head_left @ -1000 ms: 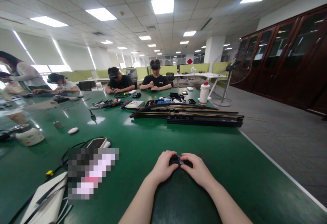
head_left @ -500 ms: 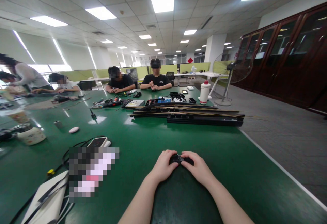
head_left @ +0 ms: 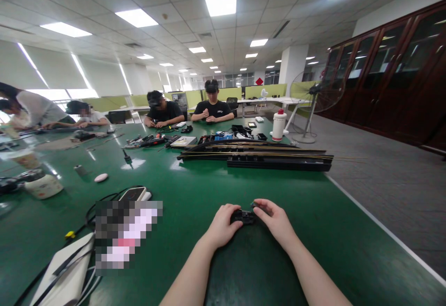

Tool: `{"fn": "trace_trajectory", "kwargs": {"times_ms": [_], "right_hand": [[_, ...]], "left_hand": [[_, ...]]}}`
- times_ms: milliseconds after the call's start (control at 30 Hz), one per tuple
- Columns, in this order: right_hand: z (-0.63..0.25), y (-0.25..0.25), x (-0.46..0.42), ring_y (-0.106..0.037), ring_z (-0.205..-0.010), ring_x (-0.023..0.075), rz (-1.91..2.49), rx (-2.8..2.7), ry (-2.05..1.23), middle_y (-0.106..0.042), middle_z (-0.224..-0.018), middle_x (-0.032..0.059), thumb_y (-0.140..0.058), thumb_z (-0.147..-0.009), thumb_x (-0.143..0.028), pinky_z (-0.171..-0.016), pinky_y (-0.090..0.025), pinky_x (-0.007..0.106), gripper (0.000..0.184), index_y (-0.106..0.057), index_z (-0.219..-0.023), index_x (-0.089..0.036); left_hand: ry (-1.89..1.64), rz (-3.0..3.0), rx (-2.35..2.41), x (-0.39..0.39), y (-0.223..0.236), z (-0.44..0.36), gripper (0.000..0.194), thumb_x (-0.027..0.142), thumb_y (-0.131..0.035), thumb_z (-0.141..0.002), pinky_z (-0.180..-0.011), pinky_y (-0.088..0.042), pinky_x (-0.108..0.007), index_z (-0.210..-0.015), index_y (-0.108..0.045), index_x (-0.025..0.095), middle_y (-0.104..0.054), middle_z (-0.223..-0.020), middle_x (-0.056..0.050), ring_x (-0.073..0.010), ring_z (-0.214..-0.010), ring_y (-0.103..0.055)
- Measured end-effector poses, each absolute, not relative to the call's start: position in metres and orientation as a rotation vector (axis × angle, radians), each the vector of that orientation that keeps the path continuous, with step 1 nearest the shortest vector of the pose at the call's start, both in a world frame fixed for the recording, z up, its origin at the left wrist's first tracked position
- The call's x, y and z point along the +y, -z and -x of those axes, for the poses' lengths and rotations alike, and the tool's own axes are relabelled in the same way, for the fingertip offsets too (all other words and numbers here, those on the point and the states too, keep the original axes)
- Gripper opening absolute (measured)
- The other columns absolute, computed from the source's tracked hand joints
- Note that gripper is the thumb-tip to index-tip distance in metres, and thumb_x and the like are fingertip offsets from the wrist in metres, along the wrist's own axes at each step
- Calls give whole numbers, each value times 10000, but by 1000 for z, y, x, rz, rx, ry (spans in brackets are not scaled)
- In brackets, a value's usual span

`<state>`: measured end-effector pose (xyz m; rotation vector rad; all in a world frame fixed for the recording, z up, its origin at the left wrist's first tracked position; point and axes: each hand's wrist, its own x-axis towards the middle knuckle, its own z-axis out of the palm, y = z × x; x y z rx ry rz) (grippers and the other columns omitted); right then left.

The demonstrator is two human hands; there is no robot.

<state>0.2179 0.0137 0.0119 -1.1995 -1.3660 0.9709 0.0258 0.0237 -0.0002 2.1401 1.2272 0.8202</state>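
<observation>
Near the front of the green table, my left hand is closed on a small black plastic part, gripping it at its left end. The part lies low at the tabletop and its inner shape is too small to make out. My right hand is just right of it, thumb and forefinger pinched on a tiny dark piece, held slightly above and apart from the black part. What kind of piece it is I cannot tell.
Long black rails with thin brass-coloured rods lie across the table ahead. Behind them are tools, a white bottle with a red cap and two seated people. To the left lie a power bank, cables, a pale notebook and a blurred-out item.
My right hand has lifted off the black part and moved a little right, bringing a tiny dark piece with it. My left hand has stayed in place on the part.
</observation>
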Motion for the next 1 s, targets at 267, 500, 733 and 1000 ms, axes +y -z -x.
{"fn": "trace_trajectory", "kwargs": {"times_ms": [267,500,733,1000], "right_hand": [[-220,-20,12,-622,-971,261,1178,-1182,-1045,-691,-981,107,-695,-583,-534,-921,-452,421,510,-621,-940,-177],[-222,-21,13,-631,-951,247,1137,-1016,-1059,-708,-940,79,-743,-547,-480,-921,-450,410,477,-642,-911,-189],[-224,-26,11,-616,-986,246,1141,-902,-1039,-706,-953,66,-752,-547,-438,-944,-429,413,448,-651,-915,-203],[-227,-25,13,-601,-1004,239,1125,-809,-1032,-691,-971,53,-755,-553,-420,-882,-464,377,447,-639,-929,-208]], "left_hand": [[-807,-2140,1241,23,-1,-26,405,172,-603,-735,-921,-386,-360,-1134,-533,198,-564,-1089,-59,-217,-1014,-487],[-818,-2139,1228,22,-2,-26,394,173,-599,-736,-920,-383,-370,-1125,-537,199,-566,-1082,-61,-220,-1012,-492],[-827,-2132,1220,23,-1,-25,396,181,-604,-738,-936,-379,-368,-1129,-542,194,-564,-1100,-67,-225,-1036,-486],[-834,-2121,1216,23,-1,-24,419,178,-610,-735,-941,-378,-370,-1147,-537,199,-563,-1111,-64,-223,-1042,-485]]}}
